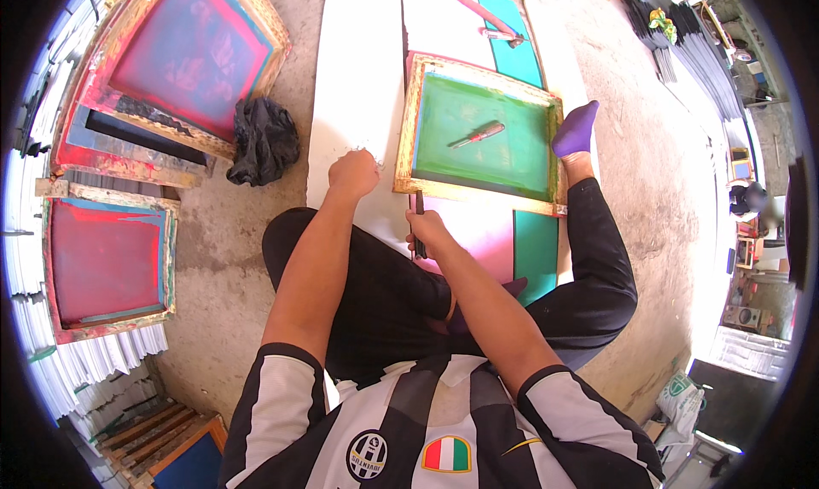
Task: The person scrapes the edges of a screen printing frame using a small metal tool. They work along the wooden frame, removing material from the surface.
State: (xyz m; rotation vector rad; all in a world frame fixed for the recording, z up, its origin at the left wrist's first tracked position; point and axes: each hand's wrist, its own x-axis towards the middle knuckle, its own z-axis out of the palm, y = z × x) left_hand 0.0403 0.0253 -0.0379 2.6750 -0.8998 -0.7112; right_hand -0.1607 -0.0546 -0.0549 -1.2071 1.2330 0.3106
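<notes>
A wooden screen frame [409,122] with green mesh lies in front of me on white boards, its wood pale and paint-stained. On the mesh rests a screwdriver [479,135] with a reddish handle. My right hand [428,233] is closed around a dark, narrow hand tool [419,203], whose tip reaches the frame's near edge, close to its left corner. What kind of tool it is does not show clearly. Left of the frame, my left hand [353,173] is closed in a fist over the white board [358,80]. Tiny specks show by its fingers; anything inside is hidden.
A hammer [490,20] with a reddish handle lies beyond the frame on a teal strip [516,46]. My foot in a purple sock [576,129] rests against the frame's right side. At left are more screen frames [171,212] and a black plastic bag [263,144].
</notes>
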